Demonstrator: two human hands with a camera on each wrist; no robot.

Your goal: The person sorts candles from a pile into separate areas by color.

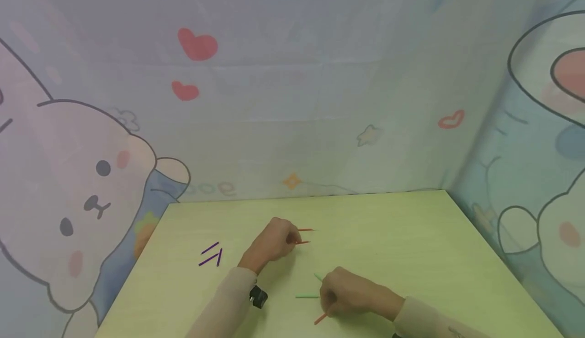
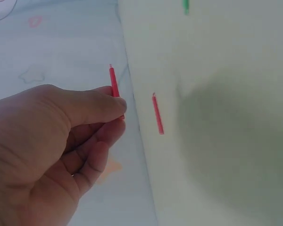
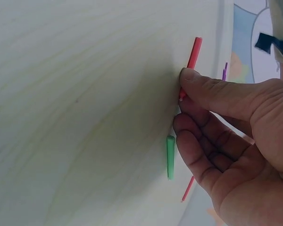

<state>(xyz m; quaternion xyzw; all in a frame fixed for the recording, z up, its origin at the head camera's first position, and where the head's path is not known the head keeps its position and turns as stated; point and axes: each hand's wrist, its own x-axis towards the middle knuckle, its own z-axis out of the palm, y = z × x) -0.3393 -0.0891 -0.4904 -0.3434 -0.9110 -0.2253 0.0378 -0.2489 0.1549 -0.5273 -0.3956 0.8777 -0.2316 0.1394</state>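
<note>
My left hand (image 1: 274,241) pinches a thin red candle (image 2: 114,79) between thumb and forefinger, its wick end pointing past the thumb. A second red candle (image 2: 158,114) lies on the table close by. Nearer me, my right hand (image 1: 347,293) holds another red candle (image 3: 194,52) between thumb and fingertips, the wick end lowest in the right wrist view. Beside that hand are two green candles, one lying crosswise (image 1: 307,297) and the other angled (image 1: 318,277), partly hidden by the fingers.
On the left of the pale yellow-green table (image 1: 388,231) lie three purple candles: one at the top (image 1: 210,248), one below it (image 1: 208,260), one steeper at their right (image 1: 220,257). A printed cloth (image 1: 292,94) hangs behind the table and down both sides.
</note>
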